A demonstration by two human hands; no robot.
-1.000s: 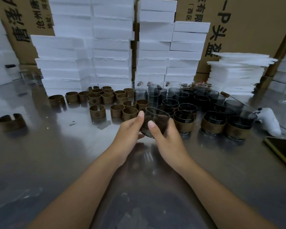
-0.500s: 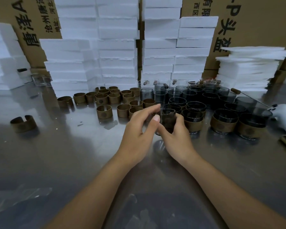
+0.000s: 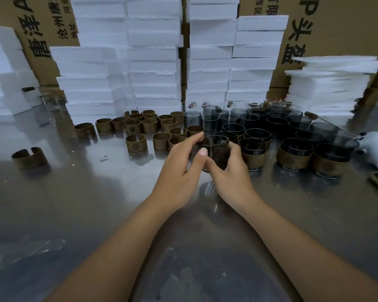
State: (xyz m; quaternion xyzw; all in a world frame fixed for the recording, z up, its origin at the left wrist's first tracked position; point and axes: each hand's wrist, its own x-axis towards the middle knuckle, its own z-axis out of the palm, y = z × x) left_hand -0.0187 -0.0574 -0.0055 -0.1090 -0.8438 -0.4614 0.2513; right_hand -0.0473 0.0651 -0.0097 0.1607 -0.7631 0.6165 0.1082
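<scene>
Two hands, left hand (image 3: 179, 171) and right hand (image 3: 231, 177), clasp one dark glass (image 3: 216, 144) mid-frame. Likely pre-banding; next needs a brown band (image 3: 135, 143) slipped on.

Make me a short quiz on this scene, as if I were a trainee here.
1. True or false: only the right hand touches the glass.
2. Where do the loose sleeves lie from the other glasses? A: to their left. B: to their right. C: inside them.
3. Fill in: behind it all stand white stacks of ____.

Key
1. False: the left hand pinches it too.
2. A.
3. foam.
</scene>
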